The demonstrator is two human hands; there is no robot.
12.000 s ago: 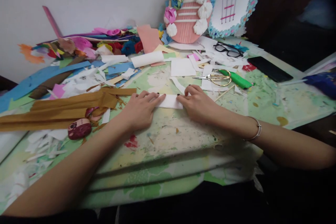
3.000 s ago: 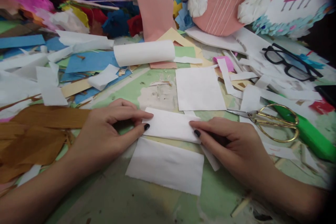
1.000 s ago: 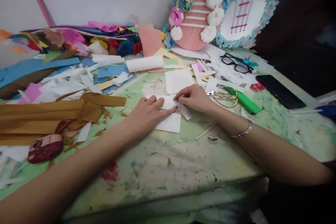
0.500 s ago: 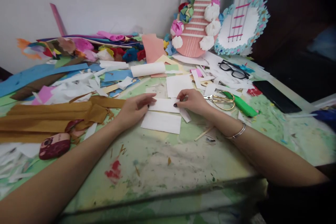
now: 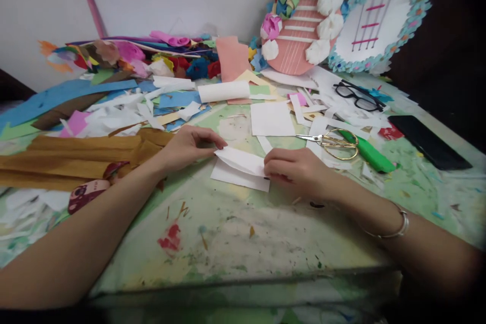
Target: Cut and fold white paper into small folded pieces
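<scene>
Strip of white paper [image 5: 245, 161] being pinched at both ends, mid-frame

Its left end is held by the left hand [image 5: 190, 148], reached in from the lower left, fingers arched and almost closed on the thumb; the right end's gripped by the right hand [image 5: 298, 173], knuckles up, fingers curled in tight. Another white sheet [image 5: 237, 179] is partly covered underneath.

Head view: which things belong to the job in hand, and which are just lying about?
In the job:
- white paper strip, left hand and right hand at its ends
- white paper piece beneath it
- probably the scissors and square white sheet

Likely just lying about:
- glasses
- phone
- brown paper strips
- maroon-and-pink object
</scene>
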